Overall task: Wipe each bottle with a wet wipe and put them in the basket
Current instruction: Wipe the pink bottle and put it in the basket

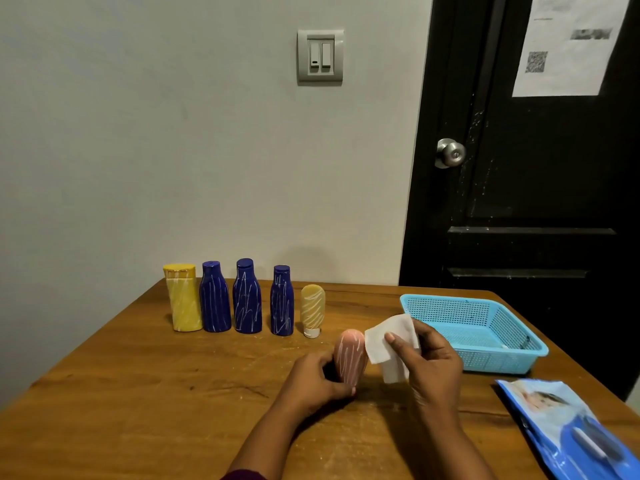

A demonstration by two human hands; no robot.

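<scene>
My left hand (317,377) grips a pink bottle (350,355) streaked with white marks, holding it near its lower end above the wooden table (138,393). Just to its right, my right hand (427,358) pinches a white wet wipe (388,341) close to the bottle's side. Along the back of the table stand a yellow bottle (183,299), three dark blue bottles (214,299) (247,297) (282,301) and a small tan tube (312,310) standing on its white cap, all marked with white streaks. A light blue mesh basket (450,306) sits at the right with no bottles in it.
A blue pack of wet wipes (568,431) lies at the table's front right corner. Behind the table are a pale wall with a light switch (320,57) and a black door (526,168) with a round knob.
</scene>
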